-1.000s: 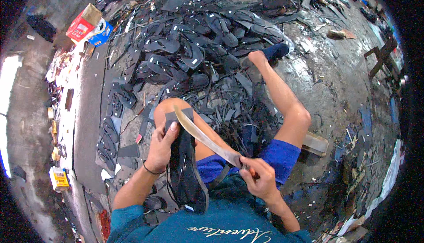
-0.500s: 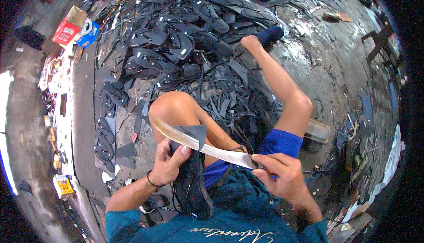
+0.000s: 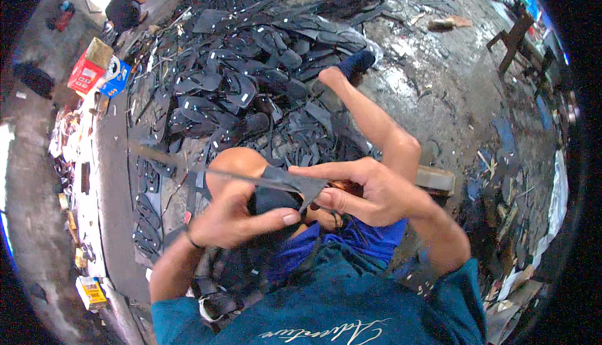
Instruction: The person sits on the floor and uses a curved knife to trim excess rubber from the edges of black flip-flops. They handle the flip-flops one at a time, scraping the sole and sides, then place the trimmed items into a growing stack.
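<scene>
My left hand point(image 3: 229, 219) is closed round a black sandal point(image 3: 273, 202) above my bent knee, its thumb lying along the near side. From the right, my right hand point(image 3: 370, 191) grips a long curved knife point(image 3: 235, 177), whose handle is mostly hidden by the fingers. The blade reaches left over the sandal, seen nearly edge-on, and its far end is smeared by motion. A loose dark flap of sheet point(image 3: 307, 187) sticks out at the sandal's end by my right fingertips. Whether those fingers also pinch the flap I cannot make out.
A large heap of black sandals point(image 3: 226, 82) lies ahead, with dark offcuts point(image 3: 307, 138) scattered before it. More sandals point(image 3: 147, 219) lie at the left, beside a red and blue box point(image 3: 94, 72). A pale block point(image 3: 436, 181) sits beyond my right arm. Another person point(image 3: 124, 10) sits far left.
My right hand has moved left and up to the sandal's end, bringing the knife along. The blade has turned from broadside to nearly edge-on. My left thumb has swung out along the sandal.
</scene>
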Motion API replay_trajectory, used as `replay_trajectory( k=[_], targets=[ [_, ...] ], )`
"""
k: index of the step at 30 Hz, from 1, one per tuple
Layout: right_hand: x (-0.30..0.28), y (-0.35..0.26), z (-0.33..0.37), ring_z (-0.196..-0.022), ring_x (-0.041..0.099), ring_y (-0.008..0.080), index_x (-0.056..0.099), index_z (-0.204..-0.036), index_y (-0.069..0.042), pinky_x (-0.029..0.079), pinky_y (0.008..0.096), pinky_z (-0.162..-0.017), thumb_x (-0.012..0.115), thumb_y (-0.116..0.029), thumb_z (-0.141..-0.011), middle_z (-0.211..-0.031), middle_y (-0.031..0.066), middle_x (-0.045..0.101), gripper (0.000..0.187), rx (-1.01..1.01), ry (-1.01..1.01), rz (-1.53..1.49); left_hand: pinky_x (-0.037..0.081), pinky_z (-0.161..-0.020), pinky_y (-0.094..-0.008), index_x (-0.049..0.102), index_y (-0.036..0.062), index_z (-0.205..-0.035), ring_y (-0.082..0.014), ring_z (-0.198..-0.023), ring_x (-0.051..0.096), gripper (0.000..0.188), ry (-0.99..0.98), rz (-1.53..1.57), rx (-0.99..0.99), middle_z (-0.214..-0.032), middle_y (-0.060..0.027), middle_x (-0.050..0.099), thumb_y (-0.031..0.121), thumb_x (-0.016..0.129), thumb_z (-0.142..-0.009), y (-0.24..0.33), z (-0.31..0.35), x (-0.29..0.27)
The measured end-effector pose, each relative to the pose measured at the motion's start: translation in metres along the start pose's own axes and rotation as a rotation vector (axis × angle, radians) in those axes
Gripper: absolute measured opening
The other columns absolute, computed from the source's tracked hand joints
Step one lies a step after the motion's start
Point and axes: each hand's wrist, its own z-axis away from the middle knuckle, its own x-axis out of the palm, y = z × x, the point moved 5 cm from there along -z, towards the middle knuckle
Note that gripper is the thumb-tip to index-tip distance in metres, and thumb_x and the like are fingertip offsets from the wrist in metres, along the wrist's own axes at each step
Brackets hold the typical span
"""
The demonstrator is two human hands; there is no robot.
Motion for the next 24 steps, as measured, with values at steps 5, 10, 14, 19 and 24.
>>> replay_trajectory(
  k=[5, 10, 14, 19, 24],
  targets=[
    [0.01, 0.037, 0.034, -0.059, 0.041, 0.0023, 0.042, -0.142, -0.008, 0.036, 0.02, -0.051, 0.05, -0.012, -0.098, -0.07, -0.0056, 0.05, 0.045, 0.127, 0.261, -0.26, 0.047, -0.065, -0.026, 0.065, 0.0067, -0.079, -0.0111, -0.071, 0.06, 0.028, 0.036, -0.207, 0.317, -0.075, -0.0049, 0.064, 0.028, 0.082, -0.073, 0.015, 0.04, -0.012],
    [0.03, 0.058, 0.053, -0.064, 0.044, 0.0032, 0.041, -0.143, -0.008, 0.041, 0.02, -0.058, 0.049, -0.01, -0.098, -0.076, -0.004, 0.055, 0.046, 0.15, 0.37, -0.359, 0.046, -0.086, -0.0346, 0.054, 0.0046, -0.112, -0.0195, -0.095, 0.056, 0.043, 0.147, 0.969, 0.176, -0.105, -0.0046, 0.059, 0.043, 0.058, -0.092, -0.141, 0.008, 0.073],
    [0.019, 0.051, 0.07, -0.076, 0.06, 0.0153, 0.047, -0.137, -0.004, 0.048, 0.0264, -0.07, 0.057, -0.007, -0.092, -0.098, 0.0119, 0.066, 0.047, 0.095, 0.532, 0.06, 0.051, -0.084, -0.037, 0.058, 0.0081, -0.111, -0.0206, -0.095, 0.062, 0.041, 0.643, 1.456, 0.093, -0.104, -0.0055, 0.064, 0.045, 0.054, -0.094, -0.085, -0.049, 0.077],
    [0.045, 0.065, 0.123, -0.078, 0.067, 0.0282, 0.063, -0.112, 0.0, 0.054, 0.0343, -0.067, 0.07, -0.015, -0.083, -0.094, 0.0159, 0.068, 0.033, 0.084, 0.769, 0.557, 0.055, -0.075, -0.0314, 0.061, 0.0122, -0.11, -0.0162, -0.083, 0.065, 0.031, 0.613, 1.408, 0.088, -0.095, -0.0028, 0.067, 0.038, 0.059, -0.093, -0.068, -0.059, 0.06],
    [0.051, 0.046, 0.161, -0.068, 0.066, 0.0259, 0.066, -0.107, -0.003, 0.054, 0.034, -0.061, 0.074, -0.016, -0.079, -0.087, 0.0133, 0.069, 0.031, 0.244, 0.654, 0.594, 0.055, -0.079, -0.0349, 0.055, 0.0103, -0.116, -0.0183, -0.09, 0.064, 0.038, 0.726, 1.272, 0.021, -0.099, -0.0046, 0.064, 0.04, 0.059, -0.092, -0.117, -0.027, 0.079]
  ],
)
